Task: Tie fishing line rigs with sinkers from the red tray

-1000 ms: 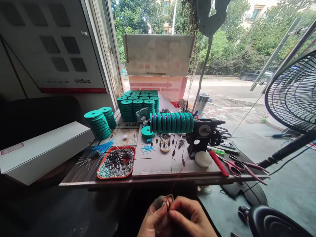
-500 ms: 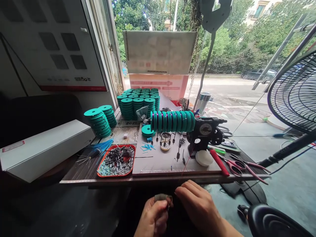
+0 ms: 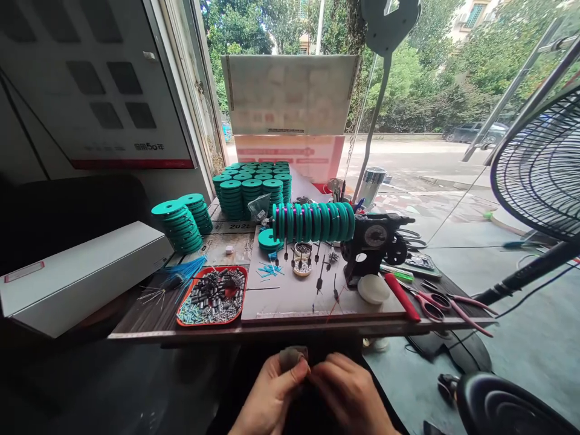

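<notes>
Evidently the left hand had its thumb together with a grey-wrapped forefinger in a pinch, below the table's front edge, though anything held there was too small to tell. Just beside it was the right hand, its fingertips near the left thumb but too blurred to tell whether they were clamped on something, while a red thread slanted over the board's front, left of the white dish
</notes>
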Motion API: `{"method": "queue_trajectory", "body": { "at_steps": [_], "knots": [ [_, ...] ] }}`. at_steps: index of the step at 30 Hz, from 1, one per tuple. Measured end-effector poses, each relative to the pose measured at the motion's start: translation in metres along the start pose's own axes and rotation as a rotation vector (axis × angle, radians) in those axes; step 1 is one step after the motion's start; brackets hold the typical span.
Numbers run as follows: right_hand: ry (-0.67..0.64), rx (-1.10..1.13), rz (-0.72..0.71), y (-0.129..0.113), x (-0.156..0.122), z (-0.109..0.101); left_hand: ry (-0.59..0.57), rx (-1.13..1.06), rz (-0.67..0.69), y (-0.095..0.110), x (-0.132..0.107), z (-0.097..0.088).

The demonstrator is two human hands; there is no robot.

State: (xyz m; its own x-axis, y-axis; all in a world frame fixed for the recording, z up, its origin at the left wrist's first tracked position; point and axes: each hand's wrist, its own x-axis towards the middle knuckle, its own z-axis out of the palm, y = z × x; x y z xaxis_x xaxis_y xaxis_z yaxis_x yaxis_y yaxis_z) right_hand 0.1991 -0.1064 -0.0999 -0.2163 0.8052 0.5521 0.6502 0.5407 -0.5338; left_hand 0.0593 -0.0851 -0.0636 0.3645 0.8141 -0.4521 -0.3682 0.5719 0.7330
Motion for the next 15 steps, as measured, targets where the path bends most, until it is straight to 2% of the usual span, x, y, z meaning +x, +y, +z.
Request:
{"method": "queue_trajectory", "body": {
  "at_steps": [3, 5, 8, 15],
  "knots": [
    [0.156, -0.251, -0.272, 0.004, 0.013, -0.007, 0.003, 0.325, 0.025, 0.019, 0.000, -0.003],
    [0.147, -0.299, -0.350, 0.004, 0.023, -0.009, -0.044, 0.501, 0.024, 0.031, 0.002, -0.006],
    [0.124, -0.290, -0.391, 0.001, 0.031, -0.009, -0.116, 0.646, 0.018, 0.048, 0.009, -0.012],
    [0.134, -0.251, -0.340, 0.006, 0.025, -0.021, -0.103, 0.860, -0.043, 0.094, 0.021, -0.024]
  ]
}}
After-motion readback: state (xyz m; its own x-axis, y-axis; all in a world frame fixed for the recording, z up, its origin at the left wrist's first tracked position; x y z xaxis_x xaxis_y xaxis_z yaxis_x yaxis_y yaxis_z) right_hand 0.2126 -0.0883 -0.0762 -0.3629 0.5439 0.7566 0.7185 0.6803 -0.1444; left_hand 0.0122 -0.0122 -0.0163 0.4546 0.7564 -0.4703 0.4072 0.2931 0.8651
